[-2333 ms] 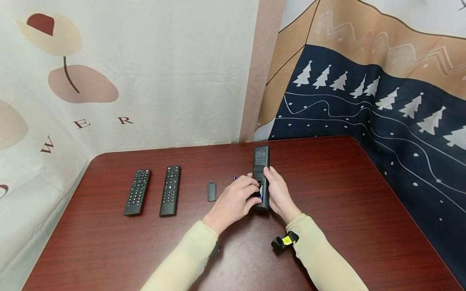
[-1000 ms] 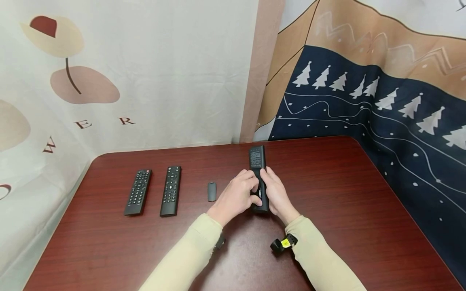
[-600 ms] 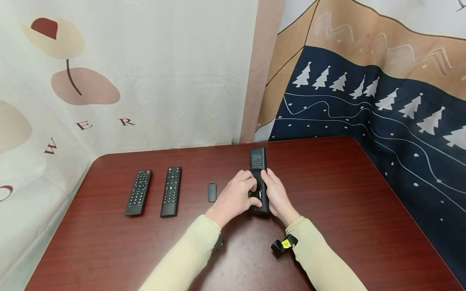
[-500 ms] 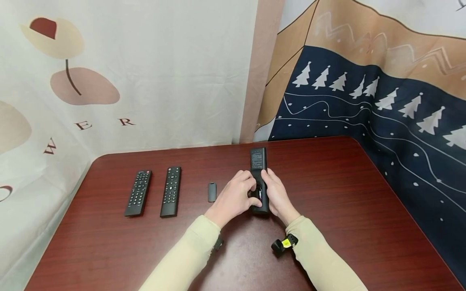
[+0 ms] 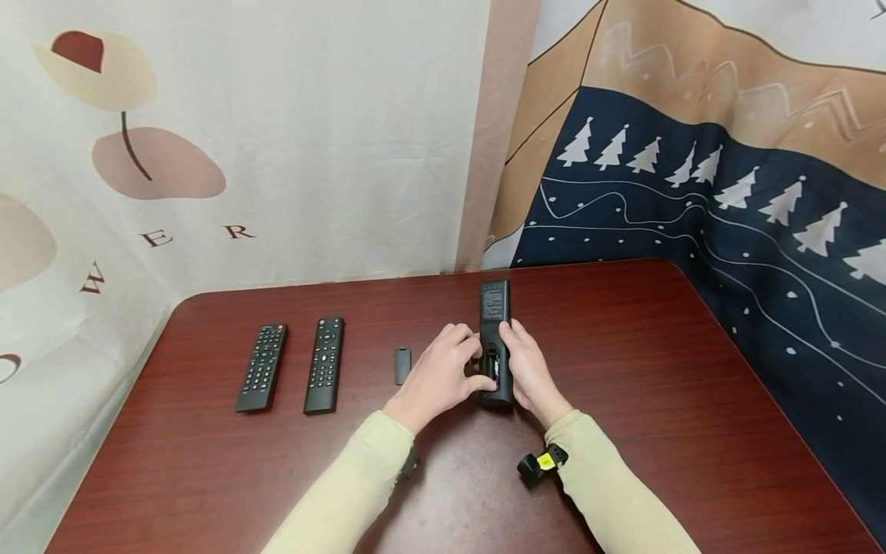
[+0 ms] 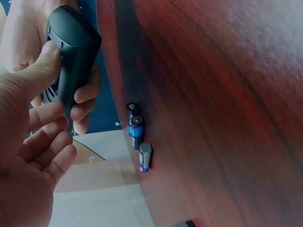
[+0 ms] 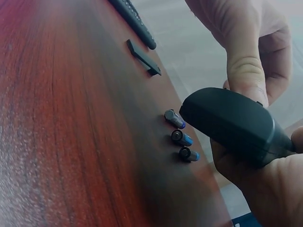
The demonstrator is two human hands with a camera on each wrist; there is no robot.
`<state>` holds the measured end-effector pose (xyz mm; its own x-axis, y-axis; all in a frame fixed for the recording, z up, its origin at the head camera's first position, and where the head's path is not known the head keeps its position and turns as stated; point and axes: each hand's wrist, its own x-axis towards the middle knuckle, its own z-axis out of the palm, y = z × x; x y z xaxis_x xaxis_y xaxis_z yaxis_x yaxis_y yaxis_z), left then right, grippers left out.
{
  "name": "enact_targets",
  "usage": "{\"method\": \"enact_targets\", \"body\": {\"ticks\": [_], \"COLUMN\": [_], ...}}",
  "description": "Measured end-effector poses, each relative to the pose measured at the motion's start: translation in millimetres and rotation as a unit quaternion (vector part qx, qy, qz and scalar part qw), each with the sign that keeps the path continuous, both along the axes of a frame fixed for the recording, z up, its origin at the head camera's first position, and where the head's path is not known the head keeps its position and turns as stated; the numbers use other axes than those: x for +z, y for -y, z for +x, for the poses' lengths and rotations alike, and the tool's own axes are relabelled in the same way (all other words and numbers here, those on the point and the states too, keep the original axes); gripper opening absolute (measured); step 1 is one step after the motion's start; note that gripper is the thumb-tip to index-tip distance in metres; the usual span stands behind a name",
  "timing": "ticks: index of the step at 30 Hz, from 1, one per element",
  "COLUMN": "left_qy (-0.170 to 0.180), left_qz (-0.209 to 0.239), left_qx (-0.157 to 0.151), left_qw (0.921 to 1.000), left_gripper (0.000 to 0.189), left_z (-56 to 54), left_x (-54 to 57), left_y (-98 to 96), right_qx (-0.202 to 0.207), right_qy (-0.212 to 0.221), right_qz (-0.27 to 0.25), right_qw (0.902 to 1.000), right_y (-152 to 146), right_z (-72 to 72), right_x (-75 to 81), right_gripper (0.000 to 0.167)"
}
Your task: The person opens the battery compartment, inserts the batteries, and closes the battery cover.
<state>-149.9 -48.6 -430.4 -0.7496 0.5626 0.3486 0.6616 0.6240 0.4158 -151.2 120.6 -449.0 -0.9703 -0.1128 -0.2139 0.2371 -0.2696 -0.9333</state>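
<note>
My right hand (image 5: 529, 369) grips a black remote control (image 5: 494, 304), its back turned up and its battery compartment uncovered. A battery (image 5: 496, 369) shows inside the compartment. My left hand (image 5: 439, 373) is at the remote's left side, its thumb pressing at the compartment's near end and its other fingers loosely bent beside it. In the left wrist view the left thumb (image 6: 45, 64) lies on the remote's back. Three loose batteries (image 7: 178, 137) lie on the table below the remote; the head view hides them behind the left hand.
The grey battery cover (image 5: 402, 365) lies on the brown table (image 5: 623, 369), left of the hands. Farther left lie two black remotes, one remote (image 5: 323, 365) nearer and another remote (image 5: 261, 368) beyond it, buttons up. Fabric hangings (image 5: 346, 154) rise behind the table.
My left fingers have drawn back leftward from the compartment, which shows more fully; the thumb stays at its near end. The remote has shifted slightly right. Cover and other remotes lie unmoved.
</note>
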Motion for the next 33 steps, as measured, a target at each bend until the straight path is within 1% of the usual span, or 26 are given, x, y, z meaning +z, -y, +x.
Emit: {"method": "enact_targets", "body": {"ticks": [5,12,18,27,33], "left_qy": [-0.007,0.017,0.024,0.007,0.018], "left_qz": [-0.014,-0.024,-0.035,-0.041,-0.058], "left_qx": [0.000,0.010,0.023,0.036,0.053], "left_qw": [0.9999,0.9995,0.9988,0.9985,0.9968], "left_gripper": [0.045,0.054,0.063,0.052,0.046], "left_z": [-2.6,-5.6,-8.6,-12.6,-13.5], "left_x": [-3.9,-5.8,-8.0,-12.7,-16.5], "left_y": [3.3,8.5,16.2,24.2,26.4], "right_qx": [0.001,0.003,0.002,0.006,0.004], "right_qy": [0.004,-0.010,-0.014,-0.007,-0.005], "right_qz": [0.000,-0.001,0.000,0.003,0.006], "right_qw": [1.0000,0.9999,0.9999,1.0000,1.0000], "right_y": [-1.4,-3.0,-6.0,-8.9,-8.8], "right_z": [-0.5,-1.5,-1.3,-2.3,-1.6], "right_x": [1.3,0.3,-1.1,-0.3,-0.7], "right_gripper": [0.052,0.046,0.045,0.046,0.046]}}
